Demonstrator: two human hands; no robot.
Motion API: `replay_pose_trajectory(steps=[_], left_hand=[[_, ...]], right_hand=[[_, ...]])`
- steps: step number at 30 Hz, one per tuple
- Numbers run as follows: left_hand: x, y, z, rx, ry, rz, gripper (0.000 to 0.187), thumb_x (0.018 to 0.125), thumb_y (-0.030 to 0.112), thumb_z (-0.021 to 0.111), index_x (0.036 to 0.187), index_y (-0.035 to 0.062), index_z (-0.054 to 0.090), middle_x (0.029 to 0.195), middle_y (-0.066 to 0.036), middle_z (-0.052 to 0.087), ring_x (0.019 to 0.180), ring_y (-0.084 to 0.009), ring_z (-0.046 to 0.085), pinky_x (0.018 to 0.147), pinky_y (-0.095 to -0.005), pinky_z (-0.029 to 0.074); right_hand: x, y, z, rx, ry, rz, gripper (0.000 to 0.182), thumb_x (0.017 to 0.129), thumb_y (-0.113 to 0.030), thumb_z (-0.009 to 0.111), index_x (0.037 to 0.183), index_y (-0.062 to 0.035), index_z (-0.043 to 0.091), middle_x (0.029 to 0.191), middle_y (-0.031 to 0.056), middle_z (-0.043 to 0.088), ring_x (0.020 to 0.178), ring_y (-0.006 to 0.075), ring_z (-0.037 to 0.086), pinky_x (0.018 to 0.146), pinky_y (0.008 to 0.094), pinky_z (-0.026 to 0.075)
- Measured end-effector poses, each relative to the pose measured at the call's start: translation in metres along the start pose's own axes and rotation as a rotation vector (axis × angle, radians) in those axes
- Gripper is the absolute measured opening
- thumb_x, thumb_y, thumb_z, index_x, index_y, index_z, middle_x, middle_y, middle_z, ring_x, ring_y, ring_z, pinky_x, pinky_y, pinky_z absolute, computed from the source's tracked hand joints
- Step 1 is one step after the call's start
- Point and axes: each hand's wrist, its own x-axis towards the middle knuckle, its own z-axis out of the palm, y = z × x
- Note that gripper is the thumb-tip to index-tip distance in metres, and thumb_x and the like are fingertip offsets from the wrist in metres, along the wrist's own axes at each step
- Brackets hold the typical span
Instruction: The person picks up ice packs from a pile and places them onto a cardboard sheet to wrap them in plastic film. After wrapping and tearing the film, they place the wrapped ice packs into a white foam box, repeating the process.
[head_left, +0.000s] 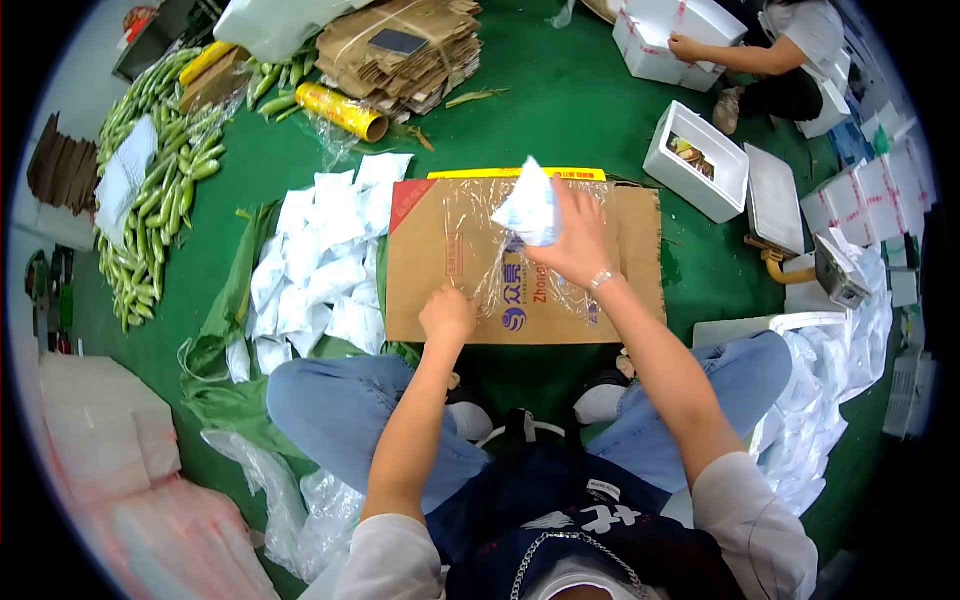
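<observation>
A flat brown cardboard sheet [430,290] lies on the green floor in front of my knees, with a sheet of clear plastic film [478,215] spread over it. My right hand [578,245] holds a white pouch [530,207] up above the film. My left hand [447,315] is closed and rests on the near edge of the film, pinching or pressing it; I cannot tell which.
A heap of white pouches [320,270] lies left of the cardboard. Green vegetables [160,190], a film roll [345,110] and stacked cardboard [400,50] sit further back. An open white foam box [697,160], a lid [775,200] and another person [770,55] are at right.
</observation>
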Motion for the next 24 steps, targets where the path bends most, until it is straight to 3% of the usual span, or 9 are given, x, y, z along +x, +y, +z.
replay_pose_trajectory(steps=[4, 7, 9, 10, 14, 17, 21, 23, 24], left_hand=[[-0.004, 0.001, -0.001, 0.023, -0.080, 0.015, 0.042, 0.083, 0.039, 0.065, 0.084, -0.0032, 0.064, 0.089, -0.022, 0.068, 0.084, -0.0385, 0.065, 0.077, -0.0464, 0.052], [-0.013, -0.021, 0.004, -0.128, 0.157, -0.008, 0.033, 0.086, 0.027, 0.062, 0.077, -0.0046, 0.062, 0.082, -0.021, 0.068, 0.077, -0.0327, 0.067, 0.071, -0.0440, 0.053], [-0.017, -0.040, 0.000, -0.619, 0.318, -0.042, 0.022, 0.087, 0.017, 0.056, 0.078, -0.0030, 0.062, 0.077, -0.018, 0.068, 0.072, -0.0313, 0.067, 0.065, -0.0406, 0.054], [-0.017, -0.045, -0.006, -0.617, 0.319, -0.046, 0.022, 0.087, 0.017, 0.056, 0.078, -0.0030, 0.062, 0.077, -0.018, 0.068, 0.072, -0.0313, 0.067, 0.065, -0.0406, 0.054], [-0.008, -0.037, -0.040, -1.658, -0.235, -0.272, 0.012, 0.086, 0.010, 0.052, 0.077, 0.0036, 0.051, 0.063, -0.003, 0.050, 0.049, -0.0121, 0.045, 0.045, -0.0283, 0.041], [0.032, -0.023, -0.053, -1.953, -0.465, -0.038, 0.011, 0.086, 0.007, 0.050, 0.077, 0.0014, 0.051, 0.074, -0.009, 0.060, 0.061, -0.0162, 0.058, 0.052, -0.0302, 0.048], [0.055, 0.027, -0.043, -1.327, -0.328, 0.122, 0.011, 0.088, 0.007, 0.052, 0.086, -0.0035, 0.056, 0.096, -0.017, 0.066, 0.086, -0.0244, 0.066, 0.071, -0.0336, 0.052], [0.064, 0.032, -0.025, -0.895, -0.037, 0.751, 0.025, 0.088, 0.013, 0.058, 0.104, -0.0056, 0.057, 0.111, -0.020, 0.064, 0.107, -0.0335, 0.061, 0.089, -0.0381, 0.049], [0.067, 0.032, -0.025, -0.645, -0.026, 0.871, 0.052, 0.083, 0.025, 0.070, 0.125, -0.0002, 0.050, 0.122, -0.019, 0.058, 0.111, -0.0378, 0.057, 0.097, -0.0408, 0.045]], right_hand=[[0.022, 0.013, 0.046, -0.011, -0.066, -0.062, 0.097, 0.053, -0.036, 0.077, 0.137, -0.0058, 0.040, 0.119, 0.0170, 0.049, 0.111, 0.0332, 0.044, 0.097, 0.0417, 0.034], [0.012, 0.017, 0.066, 0.038, -0.189, -0.076, 0.100, 0.053, -0.033, 0.079, 0.139, -0.0065, 0.036, 0.122, 0.0166, 0.047, 0.114, 0.0334, 0.041, 0.099, 0.0440, 0.032], [0.003, 0.024, 0.072, 0.001, -0.249, -0.098, 0.100, 0.052, -0.033, 0.079, 0.139, -0.0064, 0.037, 0.124, 0.0164, 0.046, 0.115, 0.0329, 0.041, 0.098, 0.0443, 0.032], [-0.002, 0.025, 0.072, -0.021, -0.240, -0.110, 0.100, 0.053, -0.034, 0.079, 0.140, -0.0064, 0.037, 0.126, 0.0165, 0.046, 0.116, 0.0328, 0.041, 0.099, 0.0445, 0.032], [-0.017, 0.022, 0.067, -0.093, -0.275, -0.137, 0.100, 0.055, -0.036, 0.079, 0.140, -0.0071, 0.036, 0.128, 0.0164, 0.046, 0.118, 0.0343, 0.040, 0.100, 0.0450, 0.031], [-0.033, 0.009, 0.065, -0.101, -0.306, -0.239, 0.099, 0.055, -0.035, 0.079, 0.140, -0.0073, 0.037, 0.128, 0.0166, 0.045, 0.118, 0.0339, 0.040, 0.099, 0.0456, 0.034], [-0.032, 0.007, 0.056, -0.027, -0.439, -0.215, 0.097, 0.053, -0.035, 0.080, 0.137, -0.0061, 0.040, 0.127, 0.0166, 0.045, 0.115, 0.0355, 0.042, 0.097, 0.0450, 0.036], [-0.013, 0.021, 0.058, 0.005, -0.372, -0.274, 0.094, 0.051, -0.036, 0.081, 0.131, -0.0025, 0.046, 0.117, 0.0174, 0.052, 0.109, 0.0344, 0.047, 0.096, 0.0438, 0.037], [0.002, 0.028, 0.062, 0.110, -0.502, -0.290, 0.092, 0.051, -0.036, 0.082, 0.128, -0.0001, 0.048, 0.112, 0.0182, 0.055, 0.106, 0.0340, 0.050, 0.095, 0.0423, 0.039]])
